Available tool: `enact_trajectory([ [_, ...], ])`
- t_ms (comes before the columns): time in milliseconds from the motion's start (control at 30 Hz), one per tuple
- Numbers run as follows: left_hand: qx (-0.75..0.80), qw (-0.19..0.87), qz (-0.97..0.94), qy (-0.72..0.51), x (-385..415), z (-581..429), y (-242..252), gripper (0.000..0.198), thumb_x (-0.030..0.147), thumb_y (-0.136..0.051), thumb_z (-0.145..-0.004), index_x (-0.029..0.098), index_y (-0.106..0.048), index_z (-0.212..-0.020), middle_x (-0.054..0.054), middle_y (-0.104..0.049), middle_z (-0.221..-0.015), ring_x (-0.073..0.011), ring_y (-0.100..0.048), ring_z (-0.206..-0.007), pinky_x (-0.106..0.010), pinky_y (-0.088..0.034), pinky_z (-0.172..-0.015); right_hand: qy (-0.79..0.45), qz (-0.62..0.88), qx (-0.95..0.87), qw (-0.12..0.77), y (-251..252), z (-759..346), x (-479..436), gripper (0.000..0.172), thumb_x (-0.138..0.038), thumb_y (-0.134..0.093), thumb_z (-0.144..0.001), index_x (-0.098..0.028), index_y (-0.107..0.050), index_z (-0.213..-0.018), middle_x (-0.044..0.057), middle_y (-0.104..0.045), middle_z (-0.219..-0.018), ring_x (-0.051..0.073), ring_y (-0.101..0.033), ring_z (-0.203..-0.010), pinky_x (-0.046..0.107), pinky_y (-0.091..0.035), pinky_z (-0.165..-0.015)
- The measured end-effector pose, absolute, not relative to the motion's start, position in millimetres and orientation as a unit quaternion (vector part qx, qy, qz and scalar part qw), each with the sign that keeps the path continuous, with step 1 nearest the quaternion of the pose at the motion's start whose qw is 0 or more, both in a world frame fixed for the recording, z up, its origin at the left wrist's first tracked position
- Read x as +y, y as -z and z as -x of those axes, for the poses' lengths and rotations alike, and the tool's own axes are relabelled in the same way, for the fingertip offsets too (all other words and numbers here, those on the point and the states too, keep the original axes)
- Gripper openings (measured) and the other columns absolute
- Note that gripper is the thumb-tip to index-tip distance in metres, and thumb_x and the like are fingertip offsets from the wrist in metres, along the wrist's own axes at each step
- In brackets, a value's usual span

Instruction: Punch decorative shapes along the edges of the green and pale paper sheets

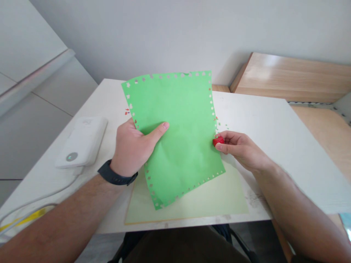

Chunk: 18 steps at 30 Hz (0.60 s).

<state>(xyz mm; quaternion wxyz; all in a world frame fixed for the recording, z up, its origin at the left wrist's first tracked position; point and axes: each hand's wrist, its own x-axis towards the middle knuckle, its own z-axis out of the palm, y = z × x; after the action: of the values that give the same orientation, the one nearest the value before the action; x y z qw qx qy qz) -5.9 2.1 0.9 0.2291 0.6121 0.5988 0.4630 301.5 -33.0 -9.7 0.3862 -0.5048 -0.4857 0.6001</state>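
Observation:
My left hand [137,142] grips a sheet of green paper [183,109] by its left side, thumb on top and the other fingers hidden behind it. Small shaped holes run along the sheet's edges, and it is tilted above the table. At the right edge of the paper, my right hand [236,146] pinches a small red craft punch [218,141], which sits against that edge. Tiny green cut-out bits [222,126] lie on the table just beyond the punch. Red scraps [127,111] show left of the sheet.
A pale green sheet [192,208] lies under the green paper on the white table [263,120]. On the left is a white power bank [83,142] with a cable [52,191] plugged in. A wooden board [290,76] stands at the back right, near the wall.

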Motion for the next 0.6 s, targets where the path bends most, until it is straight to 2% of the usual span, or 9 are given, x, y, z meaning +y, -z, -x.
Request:
enact_trajectory([
  [300,0.601,0.226,-0.615,-0.458,2.5,6.4,0.6,0.043,0.038,-0.087,-0.081,0.023,-0.078,-0.120,-0.005,-0.080,-0.123,-0.0289,-0.077,-0.115,-0.047,-0.061,-0.108,-0.579,0.510,-0.490,0.406,10.5,-299.7,-32.7,0.022,-0.032,-0.090,-0.080,-0.020,-0.077,-0.094,0.000,-0.069,-0.087,0.012,-0.053,-0.073,0.030,-0.040,-0.070],
  [600,0.597,0.225,-0.621,-0.455,0.9,5.7,-0.5,0.042,0.040,-0.086,-0.081,0.025,-0.078,-0.119,-0.004,-0.080,-0.123,-0.0290,-0.076,-0.115,-0.047,-0.060,-0.109,-0.569,0.529,-0.489,0.396,8.8,-294.4,-34.0,0.029,-0.036,-0.091,-0.076,-0.020,-0.074,-0.092,0.000,-0.066,-0.083,0.014,-0.051,-0.072,0.032,-0.039,-0.069],
])
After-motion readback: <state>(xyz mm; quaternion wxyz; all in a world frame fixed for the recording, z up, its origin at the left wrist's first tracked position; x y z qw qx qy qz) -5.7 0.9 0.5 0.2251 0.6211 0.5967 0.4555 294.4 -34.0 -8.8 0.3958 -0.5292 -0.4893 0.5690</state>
